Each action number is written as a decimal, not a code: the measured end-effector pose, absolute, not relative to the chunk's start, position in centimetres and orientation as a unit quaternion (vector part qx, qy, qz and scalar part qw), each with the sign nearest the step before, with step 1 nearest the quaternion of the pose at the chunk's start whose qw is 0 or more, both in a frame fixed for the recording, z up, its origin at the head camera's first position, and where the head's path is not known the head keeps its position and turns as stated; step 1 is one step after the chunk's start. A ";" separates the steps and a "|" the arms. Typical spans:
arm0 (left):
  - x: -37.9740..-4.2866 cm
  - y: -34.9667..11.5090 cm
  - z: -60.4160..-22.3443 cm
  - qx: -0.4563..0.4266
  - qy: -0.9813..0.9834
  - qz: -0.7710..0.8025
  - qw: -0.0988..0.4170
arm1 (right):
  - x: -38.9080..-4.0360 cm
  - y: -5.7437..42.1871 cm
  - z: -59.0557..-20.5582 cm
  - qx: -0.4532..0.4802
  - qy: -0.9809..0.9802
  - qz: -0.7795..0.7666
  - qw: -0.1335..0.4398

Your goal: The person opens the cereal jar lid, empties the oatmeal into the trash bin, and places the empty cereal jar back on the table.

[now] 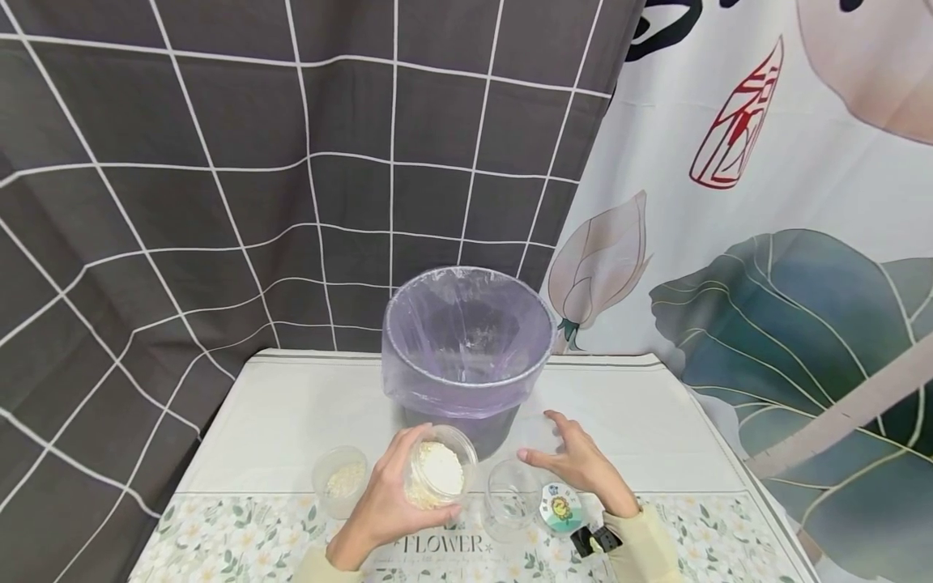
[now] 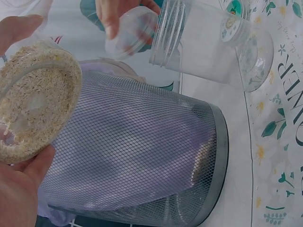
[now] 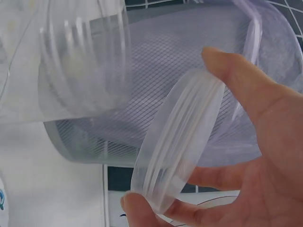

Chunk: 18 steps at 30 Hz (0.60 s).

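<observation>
My left hand (image 1: 382,498) grips a clear plastic jar (image 1: 459,445), tilted in front of the bin, with its fingers and thumb around the side. Pale flakes (image 2: 47,90) fill the bottom of this jar, and a whiter mass shows in its mouth in the head view. Between thumb and fingers, my right hand (image 1: 579,461) pinches a translucent screw lid (image 3: 180,137) by its edges; the lid hardly shows in the head view. A clear jar (image 1: 510,498) with no contents visible stands on the table between the two hands.
Behind the hands stands a mesh bin (image 2: 142,142) lined with a purple bag (image 1: 466,324). Left of the left hand is a clear container (image 1: 341,482) with pale grains. A round lid with a green and white label (image 1: 561,508) lies near the right wrist. Curtains hang behind.
</observation>
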State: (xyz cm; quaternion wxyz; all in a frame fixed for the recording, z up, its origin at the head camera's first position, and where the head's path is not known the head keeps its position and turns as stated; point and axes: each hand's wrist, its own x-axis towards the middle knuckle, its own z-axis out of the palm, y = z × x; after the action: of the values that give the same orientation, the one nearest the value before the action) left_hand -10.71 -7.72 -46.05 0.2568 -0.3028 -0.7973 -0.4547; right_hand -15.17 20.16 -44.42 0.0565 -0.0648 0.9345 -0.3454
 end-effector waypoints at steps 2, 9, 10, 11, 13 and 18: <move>-10.7 -7.7 -46.0 -0.306 -0.795 -0.455 0.258 | -15.3 20.4 -44.7 -0.057 0.936 -0.342 0.055; -10.9 -8.3 -45.9 -0.309 -0.792 -0.455 0.265 | -15.8 21.2 -45.8 -0.033 0.949 -0.311 0.043; -11.0 -8.4 -45.9 -0.309 -0.793 -0.455 0.263 | -15.9 21.2 -46.0 -0.031 0.950 -0.308 0.043; -11.0 -8.5 -45.9 -0.311 -0.791 -0.456 0.263 | -16.0 21.3 -46.1 -0.028 0.951 -0.306 0.044; -11.0 -8.6 -45.8 -0.315 -0.790 -0.457 0.261 | -16.1 21.5 -46.4 -0.023 0.951 -0.303 0.049; -10.9 -8.6 -45.6 -0.310 -0.791 -0.459 0.260 | -16.3 21.8 -47.1 -0.018 0.953 -0.298 0.057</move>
State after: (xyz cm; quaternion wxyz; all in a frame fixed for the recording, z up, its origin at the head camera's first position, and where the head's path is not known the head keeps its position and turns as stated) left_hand -10.87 -8.64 -45.62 0.2602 -0.3101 -0.7907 -0.4592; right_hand -16.34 21.80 -47.05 0.0566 -0.0177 0.9526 -0.2984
